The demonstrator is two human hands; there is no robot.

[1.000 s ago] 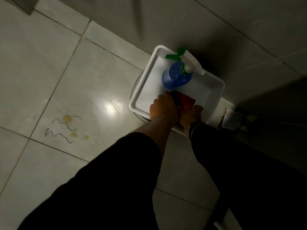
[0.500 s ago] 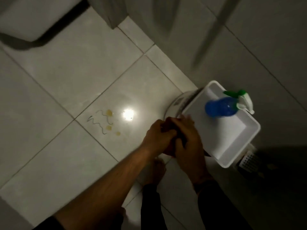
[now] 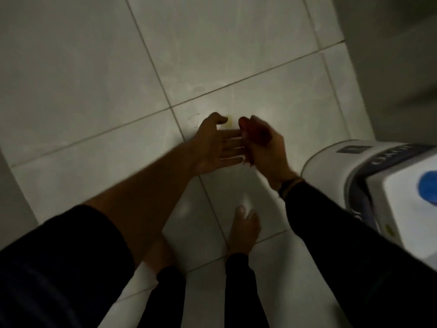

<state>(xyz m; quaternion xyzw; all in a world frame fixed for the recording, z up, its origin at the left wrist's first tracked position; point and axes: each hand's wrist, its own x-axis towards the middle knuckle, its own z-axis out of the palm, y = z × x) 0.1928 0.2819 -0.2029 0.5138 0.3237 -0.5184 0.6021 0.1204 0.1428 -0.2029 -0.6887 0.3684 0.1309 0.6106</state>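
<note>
My right hand (image 3: 267,147) grips a small dark red cloth (image 3: 251,132) above the pale tiled floor. My left hand (image 3: 216,143) is spread flat, palm up, its fingertips reaching the cloth. A yellow stain (image 3: 229,121) on the tile shows just beyond my left thumb. At the right edge stands a white tray (image 3: 397,214) on a round white bucket (image 3: 331,157), with the blue spray bottle (image 3: 429,189) partly cut off by the frame.
My bare feet (image 3: 244,229) stand on the tiles below the hands. A grey wall or fixture (image 3: 397,67) rises at the upper right. The room is dim and the view is blurred.
Both hands lifted the red cloth out of the tray and moved left over the floor. The left hand has let go and spread flat. The view swung left toward the stain.
</note>
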